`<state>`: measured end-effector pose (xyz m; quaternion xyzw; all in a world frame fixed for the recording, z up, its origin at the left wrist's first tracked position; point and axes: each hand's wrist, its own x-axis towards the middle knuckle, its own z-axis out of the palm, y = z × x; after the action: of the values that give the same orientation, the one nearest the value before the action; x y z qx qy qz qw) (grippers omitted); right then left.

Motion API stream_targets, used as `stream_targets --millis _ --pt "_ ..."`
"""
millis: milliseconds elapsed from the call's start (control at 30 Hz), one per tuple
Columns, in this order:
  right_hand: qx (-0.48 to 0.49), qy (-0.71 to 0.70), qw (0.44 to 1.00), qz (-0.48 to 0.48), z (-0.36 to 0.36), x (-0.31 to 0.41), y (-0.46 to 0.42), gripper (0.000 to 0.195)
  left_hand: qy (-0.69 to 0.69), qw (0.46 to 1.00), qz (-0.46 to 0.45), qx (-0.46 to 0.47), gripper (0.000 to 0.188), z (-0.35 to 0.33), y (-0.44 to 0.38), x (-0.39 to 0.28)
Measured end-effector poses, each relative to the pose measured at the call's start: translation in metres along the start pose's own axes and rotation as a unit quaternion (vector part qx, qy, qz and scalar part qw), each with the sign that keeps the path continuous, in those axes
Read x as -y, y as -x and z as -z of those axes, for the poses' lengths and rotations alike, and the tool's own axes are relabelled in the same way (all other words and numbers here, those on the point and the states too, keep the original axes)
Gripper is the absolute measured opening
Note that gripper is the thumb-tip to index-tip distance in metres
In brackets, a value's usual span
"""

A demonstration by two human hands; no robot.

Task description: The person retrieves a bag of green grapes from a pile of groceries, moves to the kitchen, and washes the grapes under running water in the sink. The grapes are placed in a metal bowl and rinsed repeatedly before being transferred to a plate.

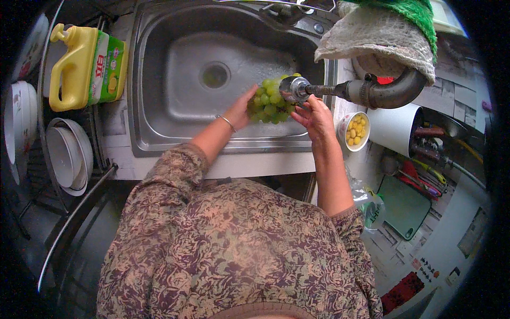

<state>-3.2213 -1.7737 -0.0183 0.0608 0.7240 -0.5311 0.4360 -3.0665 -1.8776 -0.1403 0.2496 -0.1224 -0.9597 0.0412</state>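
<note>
A bunch of green grapes point(271, 101) is held over the right part of a stainless steel sink point(191, 107), below the chrome faucet head point(294, 89). My left hand point(242, 109) grips the bunch from its left side, the fingers partly hidden behind the fruit. On the other side, my right hand point(314, 117) has its fingers slightly curled at the edge of the bunch; whether they grip it is unclear. The faucet head hides part of the grapes. Water wets the sink floor behind them, and the drain point(215, 75) lies to the left.
Right of the sink stands a bowl of yellow pieces point(356, 131), near a white utensil holder point(394, 129). A cloth point(378, 44) hangs over the dark curved pipe point(398, 93). At the left are a yellow detergent jug point(73, 67) and a rack with white bowls point(65, 155).
</note>
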Motion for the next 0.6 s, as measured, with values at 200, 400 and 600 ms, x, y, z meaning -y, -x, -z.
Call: stream_targets --millis 200,400,600 --pt "-0.057 0.202 0.966 0.151 0.012 -0.01 -0.021 0.025 -0.153 0.987 0.036 -0.038 0.05 0.007 0.009 -0.029" --pt "-0.037 0.016 0.993 0.112 0.013 -0.021 -0.024 0.024 -0.118 0.993 -0.002 0.017 0.044 -0.01 0.025 -0.053" --pt "-0.024 -0.036 0.996 0.08 0.01 -0.014 -0.016 0.026 -0.109 0.992 -0.013 0.057 0.047 -0.005 0.034 -0.058"
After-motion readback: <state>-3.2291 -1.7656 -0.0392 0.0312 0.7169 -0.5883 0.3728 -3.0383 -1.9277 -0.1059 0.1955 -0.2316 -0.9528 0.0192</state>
